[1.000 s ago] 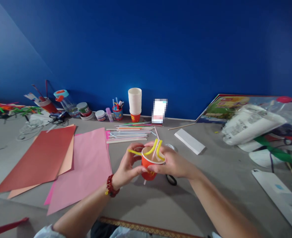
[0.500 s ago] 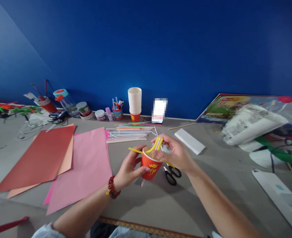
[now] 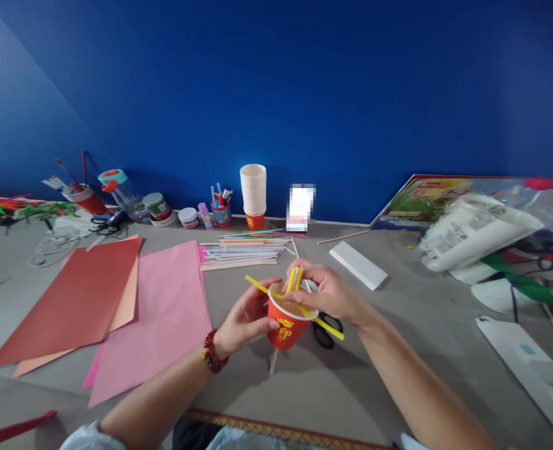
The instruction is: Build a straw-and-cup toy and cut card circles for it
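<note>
A red paper cup with yellow lettering and a white rim is gripped by my left hand, its fingers around the left side and thumb across the front. At the cup's mouth, my right hand pinches a yellow straw piece, which stands up doubled with a pale stick between its sides. A longer yellow straw lies across the cup, its ends sticking out left and right. Below the cup a pale straw pokes out. Black-handled scissors lie behind the cup, partly hidden.
Pink paper and red paper lie at left. Several loose straws lie behind my hands, near stacked paper cups and a lit phone. A folded white paper and plastic bags are at right.
The upright yellow piece has moved slightly down and left, closer to the cup's mouth, with my right hand. The cup has tipped or lowered slightly; the crossing straw's right end now shows more.
</note>
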